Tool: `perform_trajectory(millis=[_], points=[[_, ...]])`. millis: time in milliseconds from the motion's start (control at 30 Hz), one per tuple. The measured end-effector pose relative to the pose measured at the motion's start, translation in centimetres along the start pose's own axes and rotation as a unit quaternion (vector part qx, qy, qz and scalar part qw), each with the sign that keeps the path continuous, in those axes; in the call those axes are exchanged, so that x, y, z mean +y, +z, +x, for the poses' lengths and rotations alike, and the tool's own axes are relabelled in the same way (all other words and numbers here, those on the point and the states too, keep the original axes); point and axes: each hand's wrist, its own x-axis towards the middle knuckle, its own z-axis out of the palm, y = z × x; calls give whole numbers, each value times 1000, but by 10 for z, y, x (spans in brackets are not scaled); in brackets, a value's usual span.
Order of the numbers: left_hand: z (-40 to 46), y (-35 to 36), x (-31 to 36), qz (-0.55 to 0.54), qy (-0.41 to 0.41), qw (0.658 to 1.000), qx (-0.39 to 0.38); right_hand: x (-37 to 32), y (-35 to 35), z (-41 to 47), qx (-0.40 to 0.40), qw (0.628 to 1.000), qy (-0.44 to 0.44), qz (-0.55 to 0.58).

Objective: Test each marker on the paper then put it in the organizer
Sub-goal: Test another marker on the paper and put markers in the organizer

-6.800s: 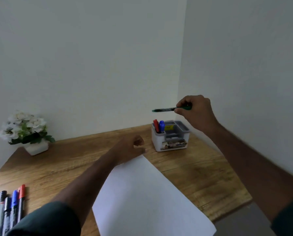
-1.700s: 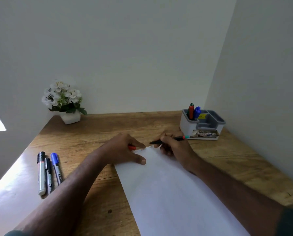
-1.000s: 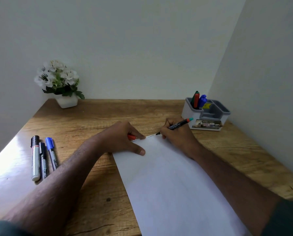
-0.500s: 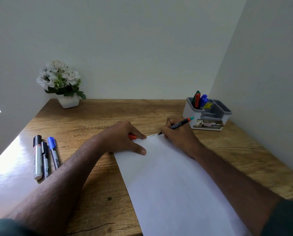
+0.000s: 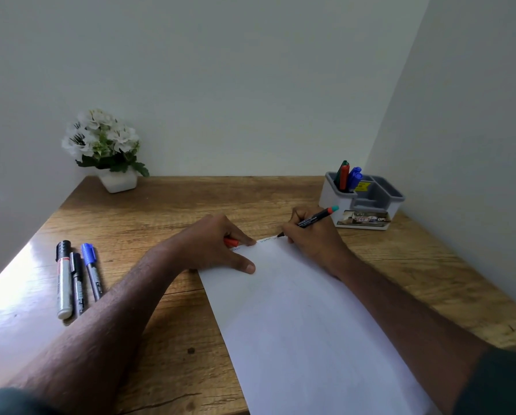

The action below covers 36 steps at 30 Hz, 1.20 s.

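At the far edge of the paper (image 5: pixel 304 330), the right hand (image 5: pixel 313 241) pinches a black marker (image 5: pixel 313 219) with its tip down on the sheet beside faint scribbles, its teal-tipped rear end slanting up toward the organizer (image 5: pixel 361 202). Just left of it, the left hand (image 5: pixel 215 244) lies on the paper's far left corner, thumb pressed flat on the sheet, fingers curled round an orange cap (image 5: pixel 231 242). Beyond and right of the right hand, near it, the organizer stands in the corner by the right wall, with a red, a green and a blue marker upright in its back-left compartment. Bare tabletop (image 5: pixel 191 202) runs between the hands and the back wall. Well left of the left hand three markers (image 5: pixel 77 277) lie side by side near the tabletop's left edge; beyond them a flower pot (image 5: pixel 117 181) stands at the back-left corner
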Motion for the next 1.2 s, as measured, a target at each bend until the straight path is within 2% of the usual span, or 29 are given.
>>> perform_trajectory(millis=[1200], points=[[-1, -1, 1, 5, 10, 1000, 3, 6, 0, 6, 16, 1000, 11, 10]])
